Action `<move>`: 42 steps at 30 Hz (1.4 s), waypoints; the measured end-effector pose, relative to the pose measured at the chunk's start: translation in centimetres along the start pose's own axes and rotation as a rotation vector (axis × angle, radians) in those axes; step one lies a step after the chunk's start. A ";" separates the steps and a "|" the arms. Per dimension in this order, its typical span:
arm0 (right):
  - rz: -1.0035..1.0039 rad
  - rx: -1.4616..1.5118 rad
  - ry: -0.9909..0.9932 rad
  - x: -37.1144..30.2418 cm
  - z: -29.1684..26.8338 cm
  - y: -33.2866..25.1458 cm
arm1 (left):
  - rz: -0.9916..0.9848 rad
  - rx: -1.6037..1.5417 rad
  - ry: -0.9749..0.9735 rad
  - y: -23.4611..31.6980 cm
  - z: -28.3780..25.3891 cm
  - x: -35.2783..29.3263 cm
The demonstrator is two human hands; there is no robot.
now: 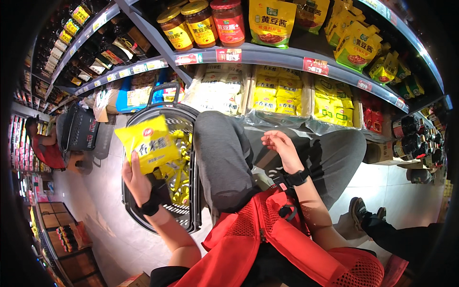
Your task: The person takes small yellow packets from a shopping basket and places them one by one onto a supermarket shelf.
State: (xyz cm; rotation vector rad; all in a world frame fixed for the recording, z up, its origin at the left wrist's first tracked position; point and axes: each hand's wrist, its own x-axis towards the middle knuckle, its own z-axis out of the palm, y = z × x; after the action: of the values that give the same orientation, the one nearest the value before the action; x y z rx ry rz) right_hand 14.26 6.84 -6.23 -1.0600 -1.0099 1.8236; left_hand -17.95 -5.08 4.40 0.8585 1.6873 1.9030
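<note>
Left hand (pixel 137 184) — partly behind pouch (pixel 150 138)

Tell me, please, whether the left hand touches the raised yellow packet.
Touching. The head view shows the left hand gripping the yellow packet near its lower left edge, a fingertip on its front.

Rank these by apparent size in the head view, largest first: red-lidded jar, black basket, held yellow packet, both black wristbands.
1. Black basket
2. Held yellow packet
3. Red-lidded jar
4. Left wristband and right wristband: too alike to rank against each other.
</note>
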 end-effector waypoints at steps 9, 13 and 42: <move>0.128 0.461 -0.181 -4.4 3.5 -4.9 | -0.377 -0.562 -0.335 -1.1 13.9 -6.5; 0.092 0.554 -0.110 -5.3 2.8 -5.6 | -0.449 -0.555 -0.619 -0.8 16.5 -8.2; 0.404 0.537 0.326 6.0 -7.5 0.4 | -0.891 -0.221 -0.804 -10.6 24.1 -6.7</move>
State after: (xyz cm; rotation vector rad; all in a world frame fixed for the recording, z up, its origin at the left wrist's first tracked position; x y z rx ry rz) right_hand 18.90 13.84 -10.85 -1.2135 -0.0940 1.9865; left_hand 3.08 8.78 -5.68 0.5187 1.0419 0.9151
